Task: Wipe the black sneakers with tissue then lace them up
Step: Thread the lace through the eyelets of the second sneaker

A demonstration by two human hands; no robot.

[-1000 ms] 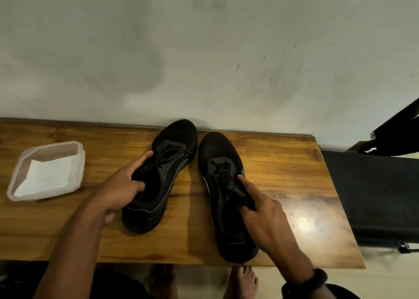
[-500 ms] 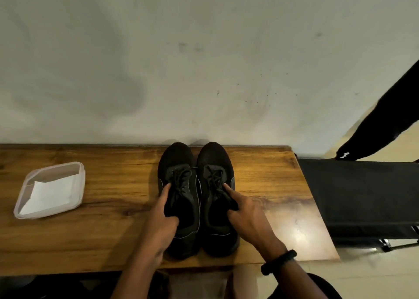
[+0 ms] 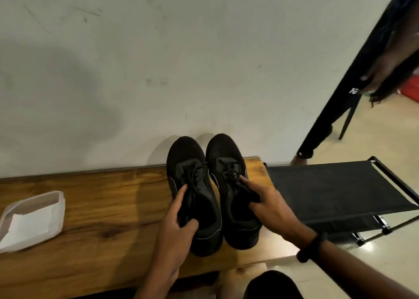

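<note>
Two black sneakers are held side by side, toes pointing at the wall, raised over the right end of the wooden bench [image 3: 102, 199]. My left hand [image 3: 179, 224] grips the left sneaker [image 3: 188, 162] at its tongue and collar. My right hand [image 3: 267, 208] grips the right sneaker [image 3: 224, 155] at its tongue, index finger on the laces. Both sneakers show black laces threaded through them. White tissue [image 3: 25, 226] lies in a clear plastic container [image 3: 57, 210] at the bench's left end.
A pale wall [image 3: 181, 60] runs right behind the bench. A black fabric folding stool [image 3: 335, 190] stands just right of the bench. Another person's leg in black trousers [image 3: 353, 83] stands at the far right. My knee [image 3: 272, 285] is below the bench's front edge.
Both hands brought the sneakers together, then lifted them up and toward the wall, toes now above the bench's back edge. The view has tilted and shifted right.
</note>
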